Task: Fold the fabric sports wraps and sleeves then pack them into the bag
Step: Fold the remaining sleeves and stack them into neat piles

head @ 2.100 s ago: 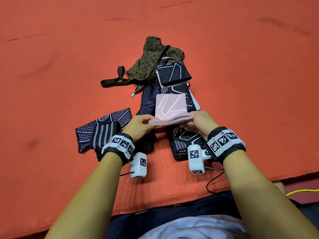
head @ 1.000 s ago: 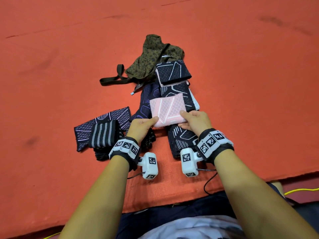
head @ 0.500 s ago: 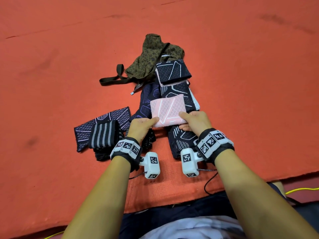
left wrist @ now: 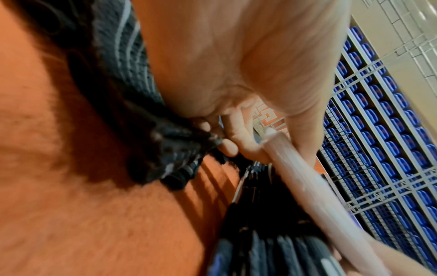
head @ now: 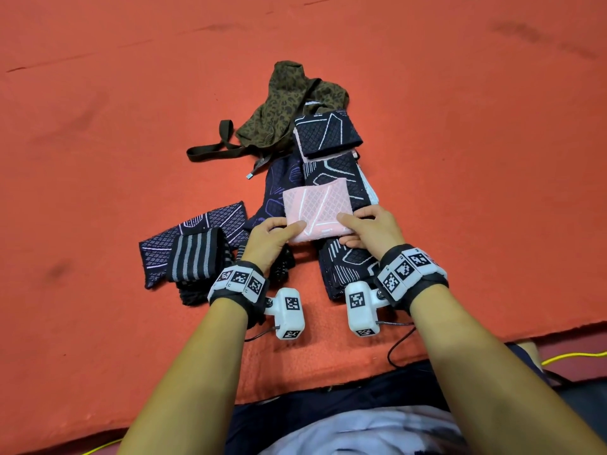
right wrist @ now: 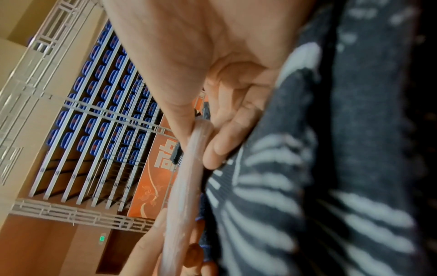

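At six o'clock of the camouflage bag [head: 289, 106], the pink sleeve [head: 317, 208], now folded smaller than two seconds ago, is being pinched by the left hand [head: 267, 239] and right hand [head: 374, 229] over dark sleeves [head: 345, 257], nearly ready for stacking.

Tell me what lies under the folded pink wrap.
Both hands, left hand and right hand, pinch the pink wrap above dark patterned sleeves on the orange mat. What lies directly beneath its middle is covered.

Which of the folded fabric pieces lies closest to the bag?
The dark folded sleeve with white diamond lines, farthest from the person. It touches the leopard-print bag; the pink sleeve and striped wrap lie nearer the hands.
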A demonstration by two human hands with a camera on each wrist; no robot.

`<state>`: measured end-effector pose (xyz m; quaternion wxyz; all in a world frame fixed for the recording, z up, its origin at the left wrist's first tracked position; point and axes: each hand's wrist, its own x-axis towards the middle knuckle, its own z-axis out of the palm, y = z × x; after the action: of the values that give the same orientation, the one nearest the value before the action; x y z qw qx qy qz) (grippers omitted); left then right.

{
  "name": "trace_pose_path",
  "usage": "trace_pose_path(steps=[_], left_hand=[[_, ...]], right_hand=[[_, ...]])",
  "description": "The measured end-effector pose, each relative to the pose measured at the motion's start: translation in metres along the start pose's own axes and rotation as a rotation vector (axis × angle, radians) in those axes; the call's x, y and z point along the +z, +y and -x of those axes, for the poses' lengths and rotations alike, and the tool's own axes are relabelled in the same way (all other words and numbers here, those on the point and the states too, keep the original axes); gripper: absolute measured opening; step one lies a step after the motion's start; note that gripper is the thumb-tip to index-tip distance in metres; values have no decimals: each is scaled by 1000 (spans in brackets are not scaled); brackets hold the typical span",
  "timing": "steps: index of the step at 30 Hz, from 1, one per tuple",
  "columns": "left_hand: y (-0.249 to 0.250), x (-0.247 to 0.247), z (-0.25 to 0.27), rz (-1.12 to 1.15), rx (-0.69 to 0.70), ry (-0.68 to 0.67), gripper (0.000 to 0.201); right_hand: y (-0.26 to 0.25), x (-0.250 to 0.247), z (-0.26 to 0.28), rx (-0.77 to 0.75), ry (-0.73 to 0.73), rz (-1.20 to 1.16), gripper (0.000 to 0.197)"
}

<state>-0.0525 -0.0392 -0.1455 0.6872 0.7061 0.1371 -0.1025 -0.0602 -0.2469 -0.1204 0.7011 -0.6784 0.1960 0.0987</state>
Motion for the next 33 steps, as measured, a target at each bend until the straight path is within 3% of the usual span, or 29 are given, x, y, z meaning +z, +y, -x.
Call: trace_pose_path(steps=[4, 8, 13, 17, 19, 21, 24, 28, 33], left_hand=[[12, 11, 9, -6, -19, -67, 43], [20, 16, 9, -50, 50, -33, 42], [32, 12, 16, 9, 68, -122, 40], [47, 8, 26, 7, 98, -225, 26], [54, 8, 28, 15, 102, -259, 21], [59, 10, 26, 35, 102, -210, 22], [64, 16, 19, -38, 155, -52, 27], [62, 29, 20, -209, 244, -61, 45], [58, 38, 19, -199, 256, -44, 8]], right_hand=[[-6, -3, 7, -9, -102, 77, 15], [-8, 0, 9, -68, -64, 280, 15], [-19, 1, 12, -68, -56, -18, 41], [-35, -3, 15, -146, -4, -87, 41], [-39, -7, 14, -182, 2, 19, 24], [-44, -12, 16, -196, -32, 186, 4], [-46, -16, 20, -194, -71, 348, 9], [-48, -13, 29, -225, -134, 462, 15], [-41, -22, 27, -199, -44, 448, 34]])
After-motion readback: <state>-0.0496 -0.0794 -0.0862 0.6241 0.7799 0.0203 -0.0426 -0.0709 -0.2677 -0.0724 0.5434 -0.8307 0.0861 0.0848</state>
